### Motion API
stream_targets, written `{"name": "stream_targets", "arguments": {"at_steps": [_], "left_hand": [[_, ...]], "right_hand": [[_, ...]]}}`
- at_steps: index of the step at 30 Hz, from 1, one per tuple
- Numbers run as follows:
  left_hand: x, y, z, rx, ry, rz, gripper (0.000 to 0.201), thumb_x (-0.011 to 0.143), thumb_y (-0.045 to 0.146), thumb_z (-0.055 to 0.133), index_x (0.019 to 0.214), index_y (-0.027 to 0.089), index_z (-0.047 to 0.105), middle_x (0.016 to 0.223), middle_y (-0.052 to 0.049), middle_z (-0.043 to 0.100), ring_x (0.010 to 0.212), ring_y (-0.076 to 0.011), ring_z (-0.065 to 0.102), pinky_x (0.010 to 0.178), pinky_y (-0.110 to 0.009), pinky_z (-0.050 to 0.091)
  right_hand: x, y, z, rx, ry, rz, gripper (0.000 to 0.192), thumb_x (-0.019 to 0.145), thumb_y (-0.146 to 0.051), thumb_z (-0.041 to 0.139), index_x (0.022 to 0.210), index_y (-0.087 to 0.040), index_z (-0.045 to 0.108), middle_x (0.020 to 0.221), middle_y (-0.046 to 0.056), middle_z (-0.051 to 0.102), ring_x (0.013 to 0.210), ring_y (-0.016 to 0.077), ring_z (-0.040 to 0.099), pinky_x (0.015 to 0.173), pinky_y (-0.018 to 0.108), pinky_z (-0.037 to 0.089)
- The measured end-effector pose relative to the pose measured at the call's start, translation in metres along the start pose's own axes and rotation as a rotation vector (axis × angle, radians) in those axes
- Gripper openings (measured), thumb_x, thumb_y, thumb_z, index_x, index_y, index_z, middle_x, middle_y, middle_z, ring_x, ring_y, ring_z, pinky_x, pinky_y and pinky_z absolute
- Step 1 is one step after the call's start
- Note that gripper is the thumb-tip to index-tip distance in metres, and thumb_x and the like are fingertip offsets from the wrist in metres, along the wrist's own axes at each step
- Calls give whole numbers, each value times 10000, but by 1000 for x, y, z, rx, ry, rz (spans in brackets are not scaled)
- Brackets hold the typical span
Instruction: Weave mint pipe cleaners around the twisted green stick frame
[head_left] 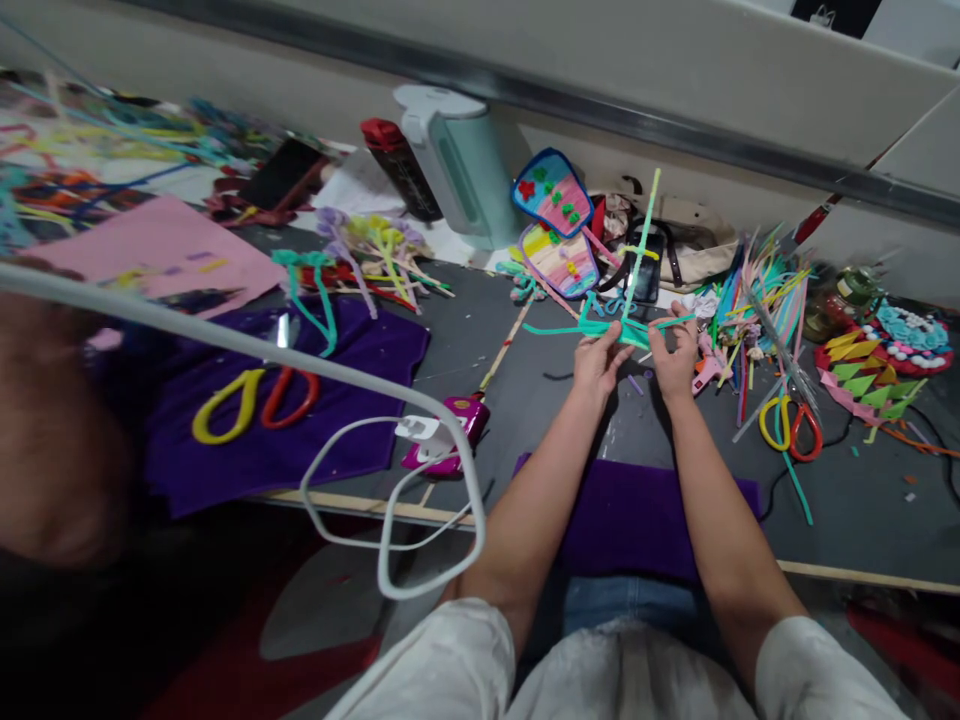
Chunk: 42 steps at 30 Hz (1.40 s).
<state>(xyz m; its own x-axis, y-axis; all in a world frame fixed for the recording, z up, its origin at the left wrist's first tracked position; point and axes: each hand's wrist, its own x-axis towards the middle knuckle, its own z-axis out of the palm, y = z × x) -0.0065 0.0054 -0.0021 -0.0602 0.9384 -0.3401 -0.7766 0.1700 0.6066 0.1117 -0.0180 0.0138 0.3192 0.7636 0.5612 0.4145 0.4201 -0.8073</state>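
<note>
Together, left hand (598,365) and right hand (675,362) are reaching forward, fingers pinching teal pipe cleaners (611,328), green stem (643,235) pointing toward 12 o'clock above grey tabletop (540,400).

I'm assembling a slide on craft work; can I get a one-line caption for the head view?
Both hands, left hand and right hand, pinch a teal pipe-cleaner bundle above a cluttered grey table.

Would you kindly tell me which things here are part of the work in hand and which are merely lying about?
In hand:
left hand
right hand
teal pipe-cleaner bundle
light green stem

Lying about:
scissors
second scissors
pink sheet
loose pipe cleaners
white cable
</note>
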Motion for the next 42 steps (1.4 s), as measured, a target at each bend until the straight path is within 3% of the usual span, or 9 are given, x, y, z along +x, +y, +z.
{"name": "stream_targets", "arguments": {"at_steps": [2, 6, 8, 14, 19, 28, 33, 42], "left_hand": [[-3, -4, 2, 3, 23, 61, 297, 592, 199, 943, 710, 153, 674, 715, -17, 737, 623, -143, 704, 636, -270, 604], [-10, -12, 7, 0, 37, 140, 314, 554, 219, 963, 712, 143, 702, 718, -13, 739, 613, -124, 699, 646, -254, 597], [-14, -15, 10, 5, 18, 167, 327, 532, 231, 972, 714, 143, 715, 720, -7, 739, 610, -115, 692, 648, -248, 594], [-26, -19, 18, 36, -40, 190, 306, 528, 238, 973, 702, 158, 735, 745, -20, 756, 642, -133, 704, 662, -261, 589], [-27, -23, 18, 52, -59, 196, 309, 541, 270, 973, 719, 157, 748, 754, -31, 763, 672, -149, 719, 711, -288, 597], [-15, -22, 12, -45, 6, 208, 273, 547, 228, 963, 686, 159, 739, 730, -31, 764, 654, -133, 705, 704, -251, 575], [-6, -14, 6, -95, 40, 102, 190, 652, 138, 892, 673, 146, 704, 711, -34, 749, 673, -128, 708, 737, -253, 574], [-13, -2, 12, -146, 77, -53, 112, 803, 63, 749, 727, 115, 685, 725, -63, 755, 666, -140, 731, 718, -248, 622]], "right_hand": [[-2, -5, 0, -69, 42, -38, 143, 860, -335, 654, 840, -206, 714, 1196, 118, 646, 1172, 241, 622, 1089, 440, 466], [-5, -10, 2, -18, 23, 4, 203, 902, -361, 612, 848, -192, 710, 910, 64, 698, 836, 180, 651, 837, 336, 546], [-6, -9, 5, 16, -5, 40, 231, 914, -384, 602, 867, -187, 712, 859, 49, 718, 750, 163, 640, 764, 307, 539], [-7, -3, 7, 34, 21, 103, 277, 913, -421, 604, 867, -187, 745, 898, 70, 772, 880, 204, 697, 872, 357, 542], [-6, 1, 7, 8, 31, 127, 308, 913, -442, 604, 818, -181, 738, 883, 79, 766, 872, 214, 698, 855, 364, 541], [-14, -3, 13, -133, -105, -95, 249, 962, -379, 557, 823, -232, 703, 874, 49, 734, 882, 206, 668, 859, 368, 537], [-16, -6, 13, -170, -201, -170, 222, 965, -323, 550, 854, -246, 726, 900, 46, 735, 908, 211, 662, 893, 381, 519], [-12, -9, 14, -47, -37, 71, 269, 906, -395, 588, 760, -200, 702, 787, 27, 711, 733, 166, 625, 739, 300, 495]]}}
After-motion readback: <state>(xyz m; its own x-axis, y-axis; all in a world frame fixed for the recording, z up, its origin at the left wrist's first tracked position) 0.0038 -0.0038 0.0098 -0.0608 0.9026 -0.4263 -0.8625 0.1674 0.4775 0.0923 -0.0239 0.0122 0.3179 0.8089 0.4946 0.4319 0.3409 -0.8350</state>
